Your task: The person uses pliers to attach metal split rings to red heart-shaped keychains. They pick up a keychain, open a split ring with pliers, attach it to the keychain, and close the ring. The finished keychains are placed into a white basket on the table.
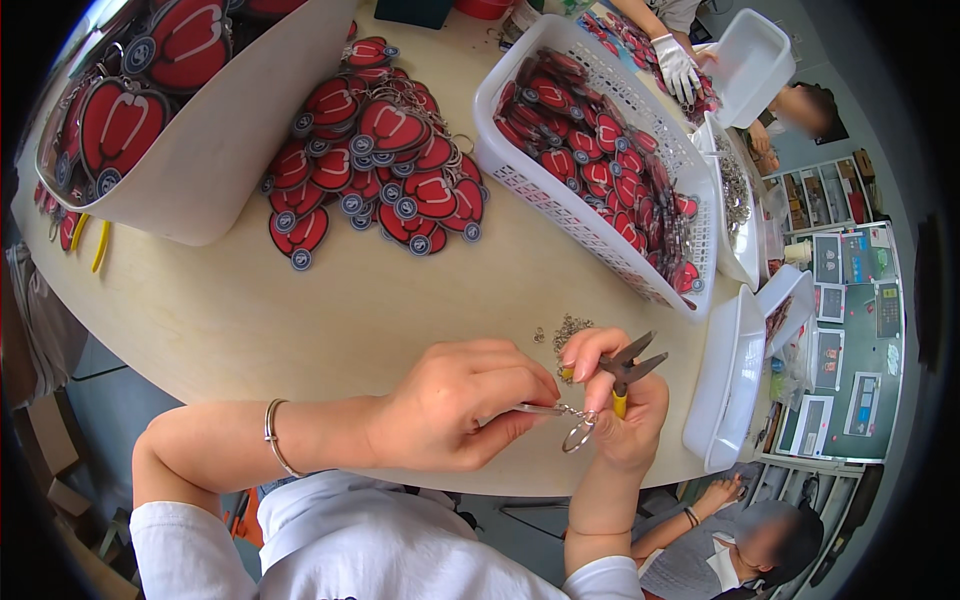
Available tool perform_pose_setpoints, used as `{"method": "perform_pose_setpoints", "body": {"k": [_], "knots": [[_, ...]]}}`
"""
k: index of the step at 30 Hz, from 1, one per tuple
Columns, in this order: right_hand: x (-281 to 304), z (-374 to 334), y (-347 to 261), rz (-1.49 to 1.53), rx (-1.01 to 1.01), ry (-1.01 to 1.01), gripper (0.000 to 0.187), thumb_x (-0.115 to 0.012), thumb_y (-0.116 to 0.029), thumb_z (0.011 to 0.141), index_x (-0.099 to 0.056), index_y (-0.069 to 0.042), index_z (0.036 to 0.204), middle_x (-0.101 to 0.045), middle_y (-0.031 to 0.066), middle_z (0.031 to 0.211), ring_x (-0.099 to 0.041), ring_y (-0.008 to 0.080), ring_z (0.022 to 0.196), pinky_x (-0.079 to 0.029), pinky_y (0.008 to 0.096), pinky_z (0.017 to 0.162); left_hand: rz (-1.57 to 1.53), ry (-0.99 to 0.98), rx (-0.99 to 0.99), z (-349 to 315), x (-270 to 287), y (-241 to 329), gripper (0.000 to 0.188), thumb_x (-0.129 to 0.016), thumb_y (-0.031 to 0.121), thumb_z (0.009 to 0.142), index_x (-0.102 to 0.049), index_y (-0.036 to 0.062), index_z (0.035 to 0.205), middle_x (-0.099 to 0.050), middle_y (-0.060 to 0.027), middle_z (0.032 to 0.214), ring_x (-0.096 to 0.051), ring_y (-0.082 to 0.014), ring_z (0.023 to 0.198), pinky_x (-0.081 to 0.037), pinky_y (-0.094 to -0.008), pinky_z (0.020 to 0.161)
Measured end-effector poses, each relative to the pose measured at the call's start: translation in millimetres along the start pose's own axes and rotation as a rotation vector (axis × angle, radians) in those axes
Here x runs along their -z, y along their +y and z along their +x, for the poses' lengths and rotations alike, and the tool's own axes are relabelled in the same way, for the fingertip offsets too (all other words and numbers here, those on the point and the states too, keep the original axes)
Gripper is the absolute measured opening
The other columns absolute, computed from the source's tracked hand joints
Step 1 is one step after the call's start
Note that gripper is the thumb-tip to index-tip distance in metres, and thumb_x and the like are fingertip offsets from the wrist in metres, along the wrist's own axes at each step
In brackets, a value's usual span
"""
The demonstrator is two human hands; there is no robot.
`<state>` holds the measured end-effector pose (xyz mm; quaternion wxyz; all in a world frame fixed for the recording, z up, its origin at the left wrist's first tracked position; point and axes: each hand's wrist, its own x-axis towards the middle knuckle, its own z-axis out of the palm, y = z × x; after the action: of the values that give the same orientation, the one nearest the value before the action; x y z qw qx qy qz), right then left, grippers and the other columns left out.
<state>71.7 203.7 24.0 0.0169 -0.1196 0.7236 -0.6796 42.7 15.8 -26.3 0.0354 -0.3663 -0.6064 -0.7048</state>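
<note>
Both of my hands meet over the near part of the table. My left hand pinches a thin flat keychain piece, seen edge-on, its face hidden by my fingers. From it a short metal chain leads to a split key ring, which hangs by my right thumb. My right hand is closed around pliers with yellow handles; their jaws are apart and point up and away from the chain. Just beyond my right fingers lies a small heap of metal links.
Red heart-shaped keychains lie piled mid-table. More fill a white bin at left and a white perforated basket. Yellow handles show by the bin. White trays stand at right. Co-workers sit far right, one with a gloved hand.
</note>
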Motion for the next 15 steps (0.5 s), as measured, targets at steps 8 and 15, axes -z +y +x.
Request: {"method": "perform_pose_setpoints", "body": {"k": [8, 15], "knots": [[0.8, -0.7, -0.1, -0.007, 0.011, 0.013, 0.041, -0.077, -0.04, 0.076, -0.06, -0.004, 0.069, -0.054, 0.0099, 0.093, -0.05, 0.0273, 0.093, -0.041, 0.0394, 0.082, 0.017, 0.032, -0.05, 1.9, 1.9, 1.5, 0.019, -0.071, -0.008, 0.068, -0.065, 0.0002, 0.084, -0.068, -0.01, 0.091, -0.064, -0.0228, 0.072, -0.05, -0.0311, 0.06], [1.2, -3.6, -3.7, 0.019, 0.012, -0.004, 0.039, -0.077, -0.038, 0.075, -0.06, -0.003, 0.068, -0.054, 0.0094, 0.093, -0.05, 0.0265, 0.094, -0.042, 0.0387, 0.082, 0.108, 0.068, -0.129, 5.4, 6.3, 2.7, 0.024, -0.072, -0.007, 0.065, -0.067, -0.0006, 0.087, -0.069, -0.0119, 0.09, -0.063, -0.0219, 0.071, -0.049, -0.03, 0.059]]}}
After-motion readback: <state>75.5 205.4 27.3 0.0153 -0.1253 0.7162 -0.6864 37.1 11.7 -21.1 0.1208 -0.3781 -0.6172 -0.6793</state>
